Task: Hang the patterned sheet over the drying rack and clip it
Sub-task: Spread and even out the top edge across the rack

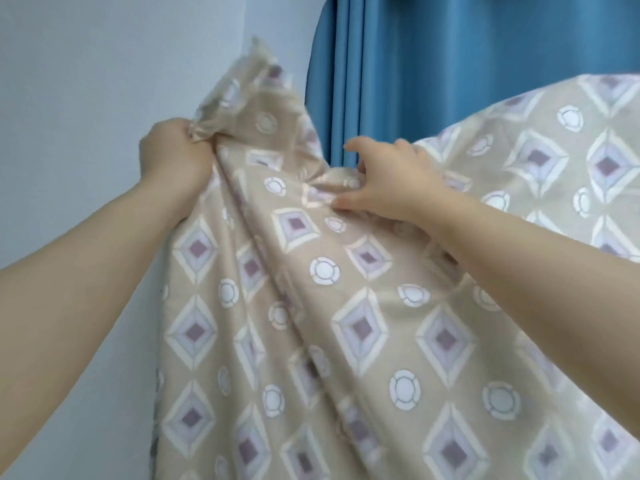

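Blue pleated curtain (433,64) behind; both hands bunch soft diamond-print sheet (346,323).

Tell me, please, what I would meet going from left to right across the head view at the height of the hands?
wall → left hand → bunched corner of the patterned sheet → right hand. The blue curtain behind spans too widely to place.

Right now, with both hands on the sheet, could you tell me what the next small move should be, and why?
Probably pull the left hand outward toward the wall to spread the sheet: its grip holds a bunched edge, and deep folds run down from it, while the right hand pinches a gather mid-sheet.
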Demonstrator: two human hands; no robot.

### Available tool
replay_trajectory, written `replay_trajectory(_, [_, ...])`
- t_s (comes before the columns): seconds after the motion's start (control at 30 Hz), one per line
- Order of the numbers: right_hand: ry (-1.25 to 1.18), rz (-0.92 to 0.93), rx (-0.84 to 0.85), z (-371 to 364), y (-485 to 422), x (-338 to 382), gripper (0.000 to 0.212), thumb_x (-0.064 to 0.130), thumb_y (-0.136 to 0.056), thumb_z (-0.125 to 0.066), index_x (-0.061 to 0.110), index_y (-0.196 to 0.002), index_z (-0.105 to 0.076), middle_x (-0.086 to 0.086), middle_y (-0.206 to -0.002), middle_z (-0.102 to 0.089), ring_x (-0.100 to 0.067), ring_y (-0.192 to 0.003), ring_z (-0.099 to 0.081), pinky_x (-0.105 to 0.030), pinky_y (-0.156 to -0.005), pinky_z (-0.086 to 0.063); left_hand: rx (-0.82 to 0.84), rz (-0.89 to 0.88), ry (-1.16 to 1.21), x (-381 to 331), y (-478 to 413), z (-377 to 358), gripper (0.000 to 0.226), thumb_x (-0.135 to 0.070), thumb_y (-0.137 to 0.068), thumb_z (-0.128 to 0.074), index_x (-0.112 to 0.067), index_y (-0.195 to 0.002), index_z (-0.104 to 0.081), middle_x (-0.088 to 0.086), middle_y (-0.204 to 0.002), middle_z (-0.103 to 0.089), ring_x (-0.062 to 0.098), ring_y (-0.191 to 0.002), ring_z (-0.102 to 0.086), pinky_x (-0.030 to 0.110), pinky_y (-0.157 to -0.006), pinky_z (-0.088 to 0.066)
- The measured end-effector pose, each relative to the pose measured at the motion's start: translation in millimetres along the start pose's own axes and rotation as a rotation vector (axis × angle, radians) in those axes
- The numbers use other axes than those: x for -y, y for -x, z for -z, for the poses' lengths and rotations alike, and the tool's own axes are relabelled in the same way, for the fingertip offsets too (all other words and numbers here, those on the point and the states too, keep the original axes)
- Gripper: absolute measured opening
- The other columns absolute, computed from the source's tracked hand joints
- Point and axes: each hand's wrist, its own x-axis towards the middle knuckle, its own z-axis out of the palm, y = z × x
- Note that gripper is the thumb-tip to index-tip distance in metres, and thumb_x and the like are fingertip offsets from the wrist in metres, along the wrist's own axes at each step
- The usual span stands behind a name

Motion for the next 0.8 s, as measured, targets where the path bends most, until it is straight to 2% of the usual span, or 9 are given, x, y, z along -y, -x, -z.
replay_trajectory(0.07, [0.174, 0.016, -0.035, -1, -3, -9, 0.037, 0.04, -0.086, -0.055, 0.023, -0.119, -0.053, -0.006, -0.112, -0.06, -0.031, -0.111, -0.044, -0.035, -0.078, -0.023, 0.05, 0.036, -0.007, 5, -5, 2, 0.029, -0.024, -0.09, -0.047, -0.011, -0.064, -0.047, 0.012, -0.072, -0.051, 0.028, -0.071, -0.048, 0.032, -0.058, -0.032])
replay_trajectory(0.13, [0.235, 0.034, -0.078, 0, -9, -15, 0.019, 0.03, -0.091, -0.051, 0.023, -0.106, -0.062, -0.007, -0.11, -0.061, -0.031, -0.109, -0.046, -0.034, -0.077, -0.024, 0.088, 0.067, 0.038, 8, -11, 3, 0.034, -0.033, -0.09, -0.051, -0.016, -0.061, -0.044, 0.007, -0.066, -0.049, 0.024, -0.059, -0.047, 0.031, -0.051, -0.033])
replay_trajectory(0.2, [0.167, 0.013, -0.14, 2, -16, -16, 0.018, 0.023, -0.092, -0.048, 0.021, -0.103, -0.062, -0.009, -0.109, -0.062, -0.032, -0.107, -0.05, -0.035, -0.079, -0.029, 0.014, 0.076, 0.143, 8, -22, 6, 0.036, -0.034, -0.089, -0.051, -0.017, -0.059, -0.043, 0.001, -0.062, -0.046, 0.018, -0.056, -0.043, 0.029, -0.051, -0.032])
replay_trajectory(0.3, [0.041, -0.015, -0.321, 8, -27, -9, 0.019, 0.022, -0.093, -0.043, 0.017, -0.101, -0.06, -0.01, -0.106, -0.063, -0.033, -0.102, -0.054, -0.035, -0.075, -0.03, -0.164, 0.119, 0.228, 9, -40, 10, 0.034, -0.028, -0.091, -0.048, -0.014, -0.059, -0.044, 0.0, -0.061, -0.043, 0.021, -0.072, -0.045, 0.03, -0.059, -0.031])
replay_trajectory(0.43, [0.028, 0.029, -0.3, 7, -35, -2, 0.02, 0.024, -0.091, -0.044, 0.02, -0.106, -0.056, -0.005, -0.106, -0.065, -0.032, -0.103, -0.052, -0.036, -0.077, -0.029, -0.121, 0.093, 0.076, 20, -44, 4, 0.021, -0.024, -0.093, -0.044, -0.01, -0.08, -0.054, 0.019, -0.085, -0.054, 0.032, -0.081, -0.049, 0.029, -0.065, -0.03])
replay_trajectory(0.57, [0.026, -0.004, -0.271, 11, -33, -11, 0.019, 0.026, -0.089, -0.047, 0.02, -0.104, -0.055, -0.003, -0.103, -0.067, -0.031, -0.102, -0.051, -0.036, -0.079, -0.032, -0.166, 0.145, 0.057, 26, -40, -3, 0.018, -0.02, -0.092, -0.042, -0.009, -0.099, -0.055, 0.01, -0.095, -0.053, 0.027, -0.083, -0.046, 0.031, -0.068, -0.033])
replay_trajectory(0.63, [0.039, -0.009, -0.267, 13, -30, -17, 0.015, 0.027, -0.088, -0.048, 0.021, -0.099, -0.057, -0.002, -0.101, -0.067, -0.031, -0.101, -0.052, -0.036, -0.077, -0.031, -0.164, 0.164, 0.052, 21, -34, -9, 0.024, -0.018, -0.091, -0.043, -0.012, -0.113, -0.049, 0.009, -0.11, -0.054, 0.032, -0.097, -0.052, 0.037, -0.08, -0.04])
replay_trajectory(0.7, [0.058, -0.013, -0.25, 15, -27, -22, 0.015, 0.027, -0.087, -0.048, 0.021, -0.097, -0.058, -0.002, -0.1, -0.067, -0.03, -0.1, -0.052, -0.035, -0.077, -0.031, -0.185, 0.17, 0.019, 13, -28, -17, 0.028, -0.016, -0.091, -0.043, -0.014, -0.119, -0.044, 0.011, -0.123, -0.051, 0.034, -0.11, -0.05, 0.041, -0.093, -0.037])
replay_trajectory(0.8, [0.078, -0.023, -0.215, 20, -24, -31, 0.015, 0.029, -0.088, -0.049, 0.021, -0.096, -0.059, -0.002, -0.099, -0.067, -0.029, -0.1, -0.052, -0.035, -0.077, -0.03, -0.239, 0.15, -0.028, 0, -21, -28, 0.036, -0.017, -0.093, -0.042, -0.016, -0.128, -0.038, 0.014, -0.133, -0.043, 0.033, -0.122, -0.043, 0.043, -0.099, -0.029])
